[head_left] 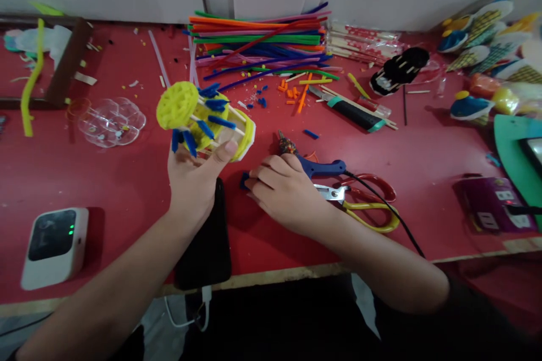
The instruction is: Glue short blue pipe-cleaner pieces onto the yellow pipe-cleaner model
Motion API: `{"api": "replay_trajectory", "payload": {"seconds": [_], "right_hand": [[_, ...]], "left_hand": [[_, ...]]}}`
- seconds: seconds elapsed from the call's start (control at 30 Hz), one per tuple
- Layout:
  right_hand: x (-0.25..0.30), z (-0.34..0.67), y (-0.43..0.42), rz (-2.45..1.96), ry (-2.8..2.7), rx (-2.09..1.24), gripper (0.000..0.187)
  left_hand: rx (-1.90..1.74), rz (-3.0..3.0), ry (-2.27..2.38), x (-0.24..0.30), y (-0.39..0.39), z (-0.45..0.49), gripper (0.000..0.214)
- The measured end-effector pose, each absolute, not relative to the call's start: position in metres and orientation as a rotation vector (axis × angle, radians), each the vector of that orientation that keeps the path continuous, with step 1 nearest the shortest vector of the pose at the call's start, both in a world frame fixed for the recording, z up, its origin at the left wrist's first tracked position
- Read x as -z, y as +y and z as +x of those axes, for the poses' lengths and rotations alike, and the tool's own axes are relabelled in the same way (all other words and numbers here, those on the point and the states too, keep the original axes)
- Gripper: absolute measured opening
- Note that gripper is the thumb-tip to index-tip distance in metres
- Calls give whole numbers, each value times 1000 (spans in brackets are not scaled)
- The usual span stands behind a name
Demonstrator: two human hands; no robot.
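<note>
**Picking up a blue straw piece while the wheel model is held steady**

The small blue straw piece [244,180] lies on the red bench [127,180] just left of centre in the frame, and my right hand [283,192] is on it, palm down, fingers [260,179] curled in so the tips close on the piece. It is tiny and mostly hidden by my fingertips, so I cannot tell whether it has left the bench. A light pinch at its end looks best to me, since a hard squeeze would probably flatten the tube.

My left hand [192,177] is up above it, a little to the left, closed around the base of the yellow wheel model [203,118], thumb pressed on its near rim. Blue pieces already stick out between the two yellow discs. I judge that holding by the rim, as now, keeps those spokes from being knocked.

Just right of my right hand lie the blue-handled glue gun [315,166] with its black cord, then the red and yellow scissors [368,206]. A black phone [207,237] sits under my left wrist. Further up, at top centre, is the pile of coloured straws [262,39], with cut blue and orange bits scattered below it. A white device [53,245] with a green light sits at lower left.
</note>
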State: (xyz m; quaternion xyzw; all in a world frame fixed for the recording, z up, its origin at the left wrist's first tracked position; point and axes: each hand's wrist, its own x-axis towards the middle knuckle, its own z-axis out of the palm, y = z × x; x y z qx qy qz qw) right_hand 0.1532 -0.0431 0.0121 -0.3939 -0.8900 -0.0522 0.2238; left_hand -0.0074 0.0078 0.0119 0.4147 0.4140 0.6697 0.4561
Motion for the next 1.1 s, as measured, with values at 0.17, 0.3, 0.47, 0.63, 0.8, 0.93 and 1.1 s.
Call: {"api": "replay_trajectory", "payload": {"seconds": [0.17, 0.3, 0.47, 0.63, 0.8, 0.93, 1.1], "right_hand": [[-16, 157, -46, -1078, -2428, 92, 22], [-23, 164, -48, -1031, -2387, -74, 21], [-28, 169, -47, -894, -2296, -266, 18], [-35, 178, -51, -834, -2125, -226, 16], [-42, 185, -59, -804, -1985, -176, 24], [-49, 186, -59, -903, -1868, -128, 36], [-47, 189, -50, -957, -2034, -81, 21]], "left_hand": [[-1654, 1092, 931, -13, 8, -6, 72], [-1653, 1153, 959, -12, 6, -5, 62], [-1605, 1183, 1045, -8, 3, -8, 65], [-1553, 1296, 1057, -5, -3, -14, 72], [-1500, 1393, 1035, 4, -10, -20, 79], [-1469, 1408, 1030, 6, -12, -21, 81], [-1517, 1312, 1030, -3, -7, -13, 77]]}}
